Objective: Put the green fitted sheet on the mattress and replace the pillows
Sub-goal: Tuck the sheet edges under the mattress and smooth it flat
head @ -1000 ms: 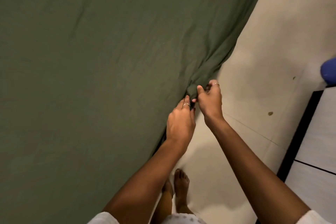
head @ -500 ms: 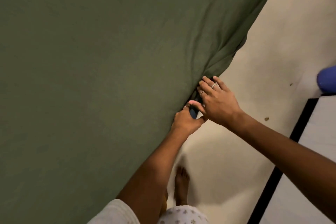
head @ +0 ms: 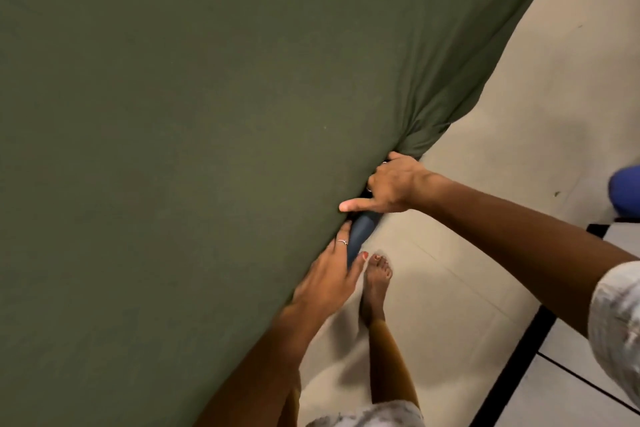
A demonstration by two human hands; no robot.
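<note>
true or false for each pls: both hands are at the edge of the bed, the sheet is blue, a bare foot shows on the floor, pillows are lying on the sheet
1. Both hands are at the mattress edge. True: the left hand and the right hand are at the side of the green sheet.
2. The sheet is blue. False: it is green; only a dark blue strip shows under it between the hands.
3. A bare foot shows on the floor. True.
4. Pillows lie on the sheet. False: none are in view.

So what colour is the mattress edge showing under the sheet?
Dark blue mattress edge, exposed between the hands below the green sheet; head view.
</note>
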